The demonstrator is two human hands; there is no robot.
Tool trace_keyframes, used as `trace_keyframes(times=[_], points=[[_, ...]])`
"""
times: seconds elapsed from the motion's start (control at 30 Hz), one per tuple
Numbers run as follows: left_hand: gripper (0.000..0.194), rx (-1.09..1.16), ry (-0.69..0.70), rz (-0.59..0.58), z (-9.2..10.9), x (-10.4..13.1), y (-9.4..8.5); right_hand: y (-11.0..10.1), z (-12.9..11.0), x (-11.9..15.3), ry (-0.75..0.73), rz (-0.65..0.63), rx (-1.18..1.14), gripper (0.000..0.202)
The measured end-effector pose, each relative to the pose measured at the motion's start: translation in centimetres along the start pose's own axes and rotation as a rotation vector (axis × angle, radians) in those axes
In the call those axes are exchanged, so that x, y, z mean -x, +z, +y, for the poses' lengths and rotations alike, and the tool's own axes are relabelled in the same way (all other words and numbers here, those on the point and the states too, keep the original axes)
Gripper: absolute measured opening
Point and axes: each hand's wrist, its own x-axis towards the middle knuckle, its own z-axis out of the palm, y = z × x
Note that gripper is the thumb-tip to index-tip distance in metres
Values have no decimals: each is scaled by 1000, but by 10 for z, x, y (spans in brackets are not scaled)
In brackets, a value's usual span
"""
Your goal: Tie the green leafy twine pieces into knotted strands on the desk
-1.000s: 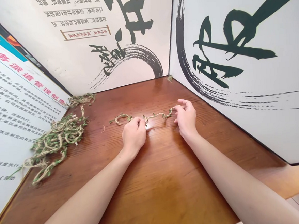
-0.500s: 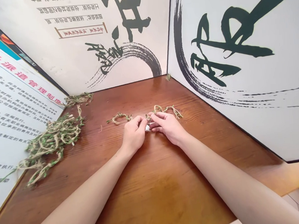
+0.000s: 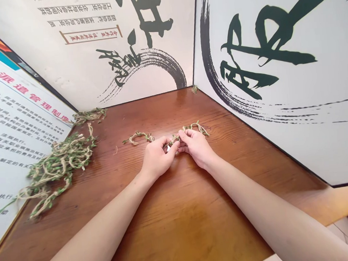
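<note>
A length of jute twine with small green leaves [image 3: 138,137] runs across the wooden table, passing through both of my hands. My left hand [image 3: 158,157] is closed around it, thumb stretched toward the right. A small white piece [image 3: 168,148] shows by the left fingers; what it is I cannot make out. My right hand [image 3: 196,145] pinches the same leafy twine between thumb and fingers, close to the left fingertips. Beyond the right hand the twine loops and ends in loose strands on the table.
A tangled heap of leafy twine [image 3: 61,164] lies at the left, with a smaller bunch [image 3: 88,115] behind it. One green scrap [image 3: 195,89] sits in the back corner. Panels with dark writing [image 3: 248,81] stand upright around the brown wooden table [image 3: 168,226].
My left thumb has reached further right along the twine. The right fingers have closed into a pinch, and the twine between the hands shows more. The view has shifted slightly.
</note>
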Motion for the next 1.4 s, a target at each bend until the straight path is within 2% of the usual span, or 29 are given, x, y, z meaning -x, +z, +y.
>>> trace_keyframes(times=[0.3, 1.0, 1.4], points=[[42, -111, -26, -11, 0, -1, 3, 1, -6, 1, -7, 54, 64, 22], [49, -125, -26, -52, 1, 0, 5, -8, 0, -9, -108, 153, 208, 21], [48, -116, -16, -60, -2, 2, 5, -3, -11, -4, -55, 196, -41, 22]])
